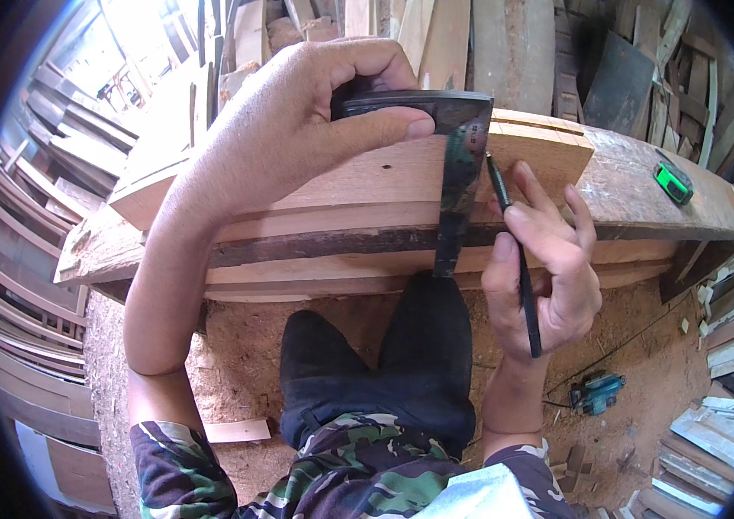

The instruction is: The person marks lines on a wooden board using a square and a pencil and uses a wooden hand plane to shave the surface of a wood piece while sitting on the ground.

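My left hand (332, 112) is closed round the stock of a dark try square (462, 164), thumb along its near side. The square's stock lies along the top of a light wooden board (358, 177), and its blade hangs down across the board's near face, past the lower edge. Just right of the blade, my right hand (549, 264) grips a slim black pen (523, 277). The pen's tip points up at the board face beside the blade; whether it touches the wood I cannot tell. A small dark hole shows in the board left of the blade.
The board rests on a long wooden bench (627, 177). A green and black tape measure (672, 182) lies at the bench's right. On the dirt floor sits a teal power tool (596, 392) with a cord. Stacked timber (38, 346) lines the left, the back and the right.
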### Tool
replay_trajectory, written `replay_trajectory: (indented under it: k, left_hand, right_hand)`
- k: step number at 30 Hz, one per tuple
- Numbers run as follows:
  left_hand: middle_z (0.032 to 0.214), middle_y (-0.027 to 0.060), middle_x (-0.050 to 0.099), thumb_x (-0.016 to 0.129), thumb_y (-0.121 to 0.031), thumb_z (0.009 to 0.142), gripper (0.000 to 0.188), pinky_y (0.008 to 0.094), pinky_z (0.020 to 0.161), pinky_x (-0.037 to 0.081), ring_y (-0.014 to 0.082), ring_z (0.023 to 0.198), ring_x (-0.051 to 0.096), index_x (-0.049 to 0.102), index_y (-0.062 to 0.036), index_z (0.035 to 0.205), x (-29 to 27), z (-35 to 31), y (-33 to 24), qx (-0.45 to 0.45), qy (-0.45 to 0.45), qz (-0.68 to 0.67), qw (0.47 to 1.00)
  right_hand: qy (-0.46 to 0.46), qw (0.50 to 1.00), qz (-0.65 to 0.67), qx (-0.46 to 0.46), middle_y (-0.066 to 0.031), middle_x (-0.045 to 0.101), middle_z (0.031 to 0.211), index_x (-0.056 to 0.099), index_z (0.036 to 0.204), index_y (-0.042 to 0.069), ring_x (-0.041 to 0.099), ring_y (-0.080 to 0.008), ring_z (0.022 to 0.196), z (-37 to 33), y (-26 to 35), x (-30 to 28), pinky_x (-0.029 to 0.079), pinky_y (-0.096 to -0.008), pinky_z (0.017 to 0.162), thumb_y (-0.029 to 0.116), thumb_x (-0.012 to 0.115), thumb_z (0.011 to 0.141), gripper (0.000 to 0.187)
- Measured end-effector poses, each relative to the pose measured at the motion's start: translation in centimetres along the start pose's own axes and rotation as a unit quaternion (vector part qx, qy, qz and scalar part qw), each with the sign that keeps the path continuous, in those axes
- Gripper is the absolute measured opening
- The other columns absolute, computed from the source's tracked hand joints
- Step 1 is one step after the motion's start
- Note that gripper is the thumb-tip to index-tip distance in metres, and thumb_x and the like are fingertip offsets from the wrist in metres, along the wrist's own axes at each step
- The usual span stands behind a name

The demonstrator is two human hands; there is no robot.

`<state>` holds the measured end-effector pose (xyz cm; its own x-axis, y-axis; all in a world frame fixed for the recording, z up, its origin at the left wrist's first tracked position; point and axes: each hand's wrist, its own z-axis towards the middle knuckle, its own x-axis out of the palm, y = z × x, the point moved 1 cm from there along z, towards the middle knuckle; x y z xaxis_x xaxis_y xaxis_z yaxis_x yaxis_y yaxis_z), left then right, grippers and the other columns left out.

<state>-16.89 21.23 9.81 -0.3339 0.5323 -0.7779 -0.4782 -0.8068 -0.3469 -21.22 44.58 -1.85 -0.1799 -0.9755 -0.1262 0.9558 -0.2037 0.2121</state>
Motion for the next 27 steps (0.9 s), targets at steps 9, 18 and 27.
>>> replay_trajectory:
  k: [9,18,27]
  left_hand:
    - [0.068,-0.0091,0.052,0.077,-0.024,0.101,0.021,0.0193,0.049,0.027,-0.0015,0.058,0.042,0.068,-0.0054,0.099,0.4,0.8,-0.3,0.018,0.007,0.02,1.0]
    - [0.069,-0.0095,0.053,0.078,-0.022,0.1,0.02,0.0191,0.049,0.027,-0.0024,0.058,0.041,0.067,-0.0052,0.101,0.8,0.6,-0.2,0.003,-0.002,-0.015,1.0]
    - [0.068,-0.009,0.052,0.077,-0.023,0.101,0.02,0.019,0.047,0.025,-0.0019,0.055,0.04,0.067,-0.0056,0.1,0.8,0.5,-0.1,0.01,-0.007,-0.024,1.0]
  right_hand:
    - [-0.027,0.999,0.032,0.01,-0.0158,0.08,0.107,0.067,0.113,0.007,0.076,-0.035,0.116,-0.4,-1.1,-0.4,0.037,-0.053,0.12,-0.001,0.073,0.089,0.026]
    - [-0.021,1.0,0.009,0.006,-0.0134,0.081,0.108,0.07,0.113,0.008,0.077,-0.032,0.115,-0.3,-0.9,-0.4,0.038,-0.0525,0.118,-0.002,0.077,0.086,0.029]
    - [-0.016,1.0,0.004,0.006,-0.0113,0.081,0.108,0.07,0.114,0.01,0.077,-0.0308,0.116,-0.2,-0.9,-0.3,0.036,-0.0516,0.12,-0.001,0.078,0.088,0.03]
